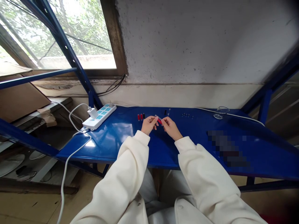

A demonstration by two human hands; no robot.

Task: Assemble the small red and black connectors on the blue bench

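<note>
Above the middle of the blue table, my left hand [149, 124] and my right hand [171, 127] meet, fingers closed in a pinch. Between them is a small red cylinder [159, 121] with a thin, shiny part beside it. The two hands grip it from opposite sides; its exact kind is too small to make out. Just beyond my left hand stand two small red cylinders [140, 117] and a black one [144, 115], with pale ends. Farther back, behind my right hand, are a small black piece [165, 112] and a clear piece [169, 111].
Several tiny metal parts [187, 115] lie at the back of the blue table [158, 152]. A glass cup [219, 113] is at the back right, near a white cable. A white power strip [100, 116] with a plug sits at left. A blurred dark patch [226, 147] covers the right side.
</note>
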